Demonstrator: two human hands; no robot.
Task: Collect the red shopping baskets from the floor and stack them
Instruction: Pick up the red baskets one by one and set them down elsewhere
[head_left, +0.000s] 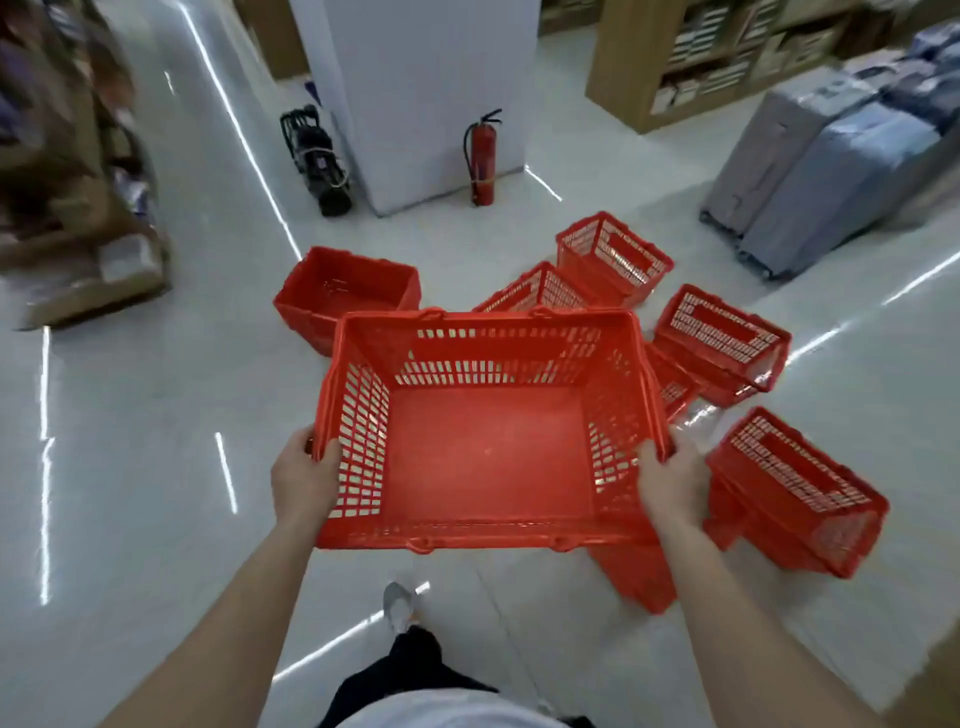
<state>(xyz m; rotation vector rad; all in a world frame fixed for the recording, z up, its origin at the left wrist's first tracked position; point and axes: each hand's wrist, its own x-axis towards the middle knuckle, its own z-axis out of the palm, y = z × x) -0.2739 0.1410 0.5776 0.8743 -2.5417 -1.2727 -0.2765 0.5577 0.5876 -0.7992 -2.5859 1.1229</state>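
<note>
The step in hand looks like a carry: one basket is up off the floor (156, 415), bound for a stack. The left hand (304, 478) curls round the left rim, thumb over the edge, at nine o'clock on the held basket (488, 452), which hangs mouth up and empty. At eleven o'clock from it an upright basket (343, 291) stands on the floor, the likely base. The next move calls for squaring the held one over it and lowering it until it nests. The right hand (672, 480) grips the right rim at three o'clock. From one to four o'clock overturned baskets (722, 338) lie scattered, bottoms up. The held basket is bright red plastic with slotted walls and a solid bottom.
</note>
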